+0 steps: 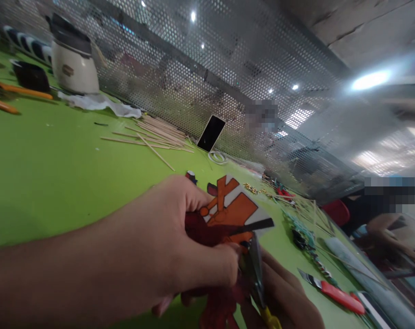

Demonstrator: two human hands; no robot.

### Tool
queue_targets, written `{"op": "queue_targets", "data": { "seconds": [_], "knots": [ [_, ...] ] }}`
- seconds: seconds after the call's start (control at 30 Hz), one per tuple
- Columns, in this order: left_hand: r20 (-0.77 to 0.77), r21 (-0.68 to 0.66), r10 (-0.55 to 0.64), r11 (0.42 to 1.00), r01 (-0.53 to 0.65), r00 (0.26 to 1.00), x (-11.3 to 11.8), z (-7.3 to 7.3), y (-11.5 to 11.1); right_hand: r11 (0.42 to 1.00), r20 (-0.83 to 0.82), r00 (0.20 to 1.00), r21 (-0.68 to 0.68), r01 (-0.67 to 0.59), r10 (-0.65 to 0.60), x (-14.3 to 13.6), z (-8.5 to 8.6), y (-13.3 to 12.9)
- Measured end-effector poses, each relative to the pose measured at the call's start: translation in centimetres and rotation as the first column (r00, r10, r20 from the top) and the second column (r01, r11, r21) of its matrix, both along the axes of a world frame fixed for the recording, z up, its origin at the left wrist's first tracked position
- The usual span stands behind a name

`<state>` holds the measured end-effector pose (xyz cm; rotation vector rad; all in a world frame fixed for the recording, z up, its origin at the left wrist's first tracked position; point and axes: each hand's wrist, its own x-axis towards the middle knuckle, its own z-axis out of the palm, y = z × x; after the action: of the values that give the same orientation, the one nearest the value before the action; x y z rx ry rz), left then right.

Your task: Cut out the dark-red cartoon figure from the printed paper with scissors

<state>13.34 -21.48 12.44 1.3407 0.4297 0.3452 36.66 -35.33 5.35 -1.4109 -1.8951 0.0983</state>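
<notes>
My left hand (190, 246) pinches a colored paper cutout (240, 208) with orange, dark red and white areas and black outlines. Its thumb lies across the near part of the paper, and some dark red paper (219, 306) hangs below. At the lower right, my right hand (286, 292) grips a pair of scissors (257, 269) with yellow handles, partly cut off by the frame's bottom. The metal blades point up and meet the cutout's edge close to my left thumb. How far apart the blades are is hard to make out.
Thin wooden sticks (162, 132) lie across the green table (56, 183). A phone (211, 133) leans against the perforated metal screen (180, 77). A white jug (73, 64) and orange-handled tool (22, 89) stand left. A red utility knife (341, 294) lies right, near another person's arm (385, 233).
</notes>
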Motion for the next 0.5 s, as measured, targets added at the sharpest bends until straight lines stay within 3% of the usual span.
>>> {"op": "queue_targets", "data": {
  "seconds": [0.2,0.5],
  "knots": [
    [0.003,-0.002,-0.001,1.0,0.001,1.0,-0.4,-1.2,0.1,1.0,-0.031,1.0,-0.006,0.004,-0.004,-0.5,0.7,0.5],
    [-0.025,-0.02,-0.012,1.0,0.011,1.0,-0.5,-1.6,0.2,0.997,0.003,0.998,0.057,0.059,-0.059,-1.0,0.4,0.3]
  ]
}}
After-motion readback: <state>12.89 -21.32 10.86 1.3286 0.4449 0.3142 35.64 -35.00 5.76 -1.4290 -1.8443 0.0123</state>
